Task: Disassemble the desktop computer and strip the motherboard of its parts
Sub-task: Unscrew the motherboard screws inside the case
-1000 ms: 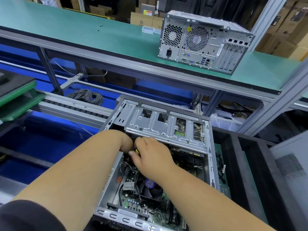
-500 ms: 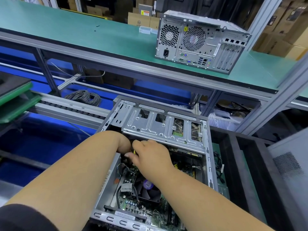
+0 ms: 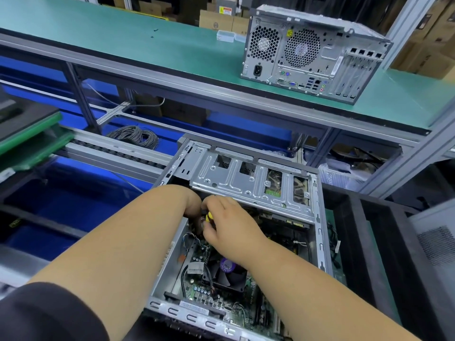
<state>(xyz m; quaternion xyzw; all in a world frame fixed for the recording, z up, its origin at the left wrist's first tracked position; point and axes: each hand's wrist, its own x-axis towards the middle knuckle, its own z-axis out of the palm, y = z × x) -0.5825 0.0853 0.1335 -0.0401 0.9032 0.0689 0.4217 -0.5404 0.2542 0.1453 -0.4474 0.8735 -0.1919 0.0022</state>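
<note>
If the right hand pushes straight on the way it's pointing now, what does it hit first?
The right hand points up and left, fingers curled round a yellow-handled tool. Straight on it would likely meet the left hand first, then the drive cage edge; depth is unclear.

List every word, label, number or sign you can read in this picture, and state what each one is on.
Nothing can be read for certain.
Purple fan sticker: print too blurred.
White label inside the open computer case: too small.
Yellow sticker on the closed computer: a warning sign, details unclear.
Cardboard box label: illegible.
</note>
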